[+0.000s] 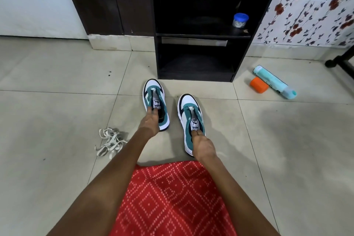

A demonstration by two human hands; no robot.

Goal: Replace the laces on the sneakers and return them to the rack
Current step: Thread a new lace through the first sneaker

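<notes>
A pale tiled floor runs back to a black rack that stands against the wall, with dark wood panelling to its left and a floral wall to its right. Two white, teal and navy sneakers sit on the tiles just in front of the rack with their toes pointing towards it. The left sneaker lies a little closer to the rack than the right sneaker, and a gap of bare tile separates them. Both tongues lie exposed with their labels showing. The left hand reaches into the left sneaker's opening, its fingers hooked in behind the tongue and gripping the shoe there. The right hand does the same on the right sneaker, its fingertips tucked in just below the tongue label, with the palm over the heel. A loose heap of off-white laces lies on the floor to the left of the left forearm, apart from both shoes. A blue-lidded jar stands at the right end of the rack's upper shelf. To the right of the rack, an orange cup lies on its side beside a pale teal bottle, also lying down. A red patterned cloth fills the bottom of the view between the arms.
</notes>
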